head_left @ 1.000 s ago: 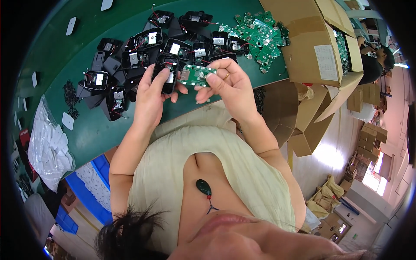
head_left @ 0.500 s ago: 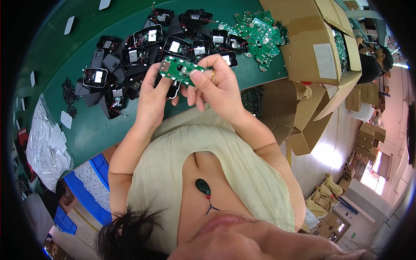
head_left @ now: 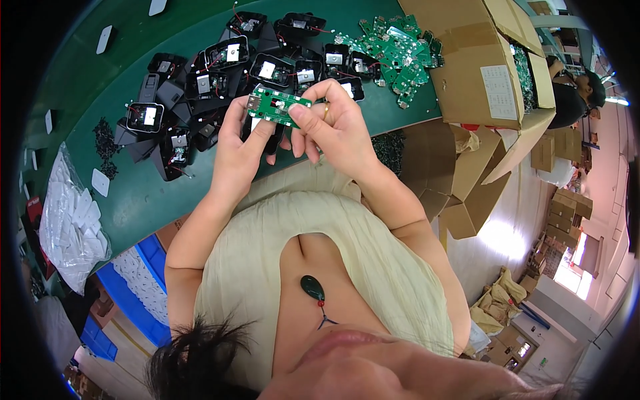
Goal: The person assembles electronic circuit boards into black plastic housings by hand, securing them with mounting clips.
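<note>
1. Pinching a small green rectangular circuit board (head_left: 279, 107) by its ends, the left hand (head_left: 243, 150) and right hand (head_left: 333, 127) hold it above the near edge of the green worktable (head_left: 133, 200).
2. Just beyond lie black plastic housings (head_left: 220, 60).
3. Far right: loose green boards (head_left: 397, 50) beside an open brown cardboard box (head_left: 480, 67).

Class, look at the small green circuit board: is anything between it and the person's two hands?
Nothing visible. The left hand and right hand both grip the green circuit board directly, above the black housings on the green table.
</note>
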A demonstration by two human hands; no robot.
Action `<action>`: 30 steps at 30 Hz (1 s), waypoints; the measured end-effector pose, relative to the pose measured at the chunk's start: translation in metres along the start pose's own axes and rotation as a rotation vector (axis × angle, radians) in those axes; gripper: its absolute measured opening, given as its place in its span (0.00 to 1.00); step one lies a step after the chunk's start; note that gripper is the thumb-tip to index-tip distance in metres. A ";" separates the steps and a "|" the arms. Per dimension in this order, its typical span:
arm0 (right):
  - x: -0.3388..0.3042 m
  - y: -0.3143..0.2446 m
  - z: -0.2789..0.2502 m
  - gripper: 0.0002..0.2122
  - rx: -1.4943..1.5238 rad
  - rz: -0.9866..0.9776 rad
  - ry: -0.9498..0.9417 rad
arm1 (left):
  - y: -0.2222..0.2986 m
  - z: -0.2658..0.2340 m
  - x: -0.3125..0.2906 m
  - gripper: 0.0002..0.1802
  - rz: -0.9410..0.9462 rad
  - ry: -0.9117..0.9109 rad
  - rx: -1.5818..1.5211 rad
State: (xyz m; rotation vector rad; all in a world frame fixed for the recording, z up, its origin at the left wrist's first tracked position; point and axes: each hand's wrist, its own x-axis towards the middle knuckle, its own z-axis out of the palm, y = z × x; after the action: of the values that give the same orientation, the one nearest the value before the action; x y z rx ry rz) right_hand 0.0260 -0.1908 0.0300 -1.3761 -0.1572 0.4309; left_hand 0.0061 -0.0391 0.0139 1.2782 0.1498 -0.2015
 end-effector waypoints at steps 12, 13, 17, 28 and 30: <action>-0.007 -0.004 -0.002 0.09 0.086 0.105 -0.091 | -0.004 -0.006 0.002 0.11 0.013 -0.012 0.025; -0.007 -0.003 -0.003 0.09 0.087 0.105 -0.092 | -0.004 -0.005 0.001 0.12 0.022 -0.005 0.061; -0.007 -0.001 -0.002 0.09 0.073 0.102 -0.100 | -0.001 -0.003 0.000 0.11 0.052 0.016 0.120; -0.009 0.002 0.000 0.08 0.058 0.000 -0.004 | -0.007 -0.006 -0.002 0.11 0.103 0.001 0.099; -0.012 0.000 0.000 0.08 0.021 0.032 -0.085 | -0.011 -0.007 0.000 0.12 0.159 0.007 0.162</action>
State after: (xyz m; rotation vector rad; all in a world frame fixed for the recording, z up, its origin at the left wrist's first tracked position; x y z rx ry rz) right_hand 0.0149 -0.1951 0.0322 -1.3415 -0.2001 0.5165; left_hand 0.0030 -0.0359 0.0015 1.4450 0.0378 -0.0731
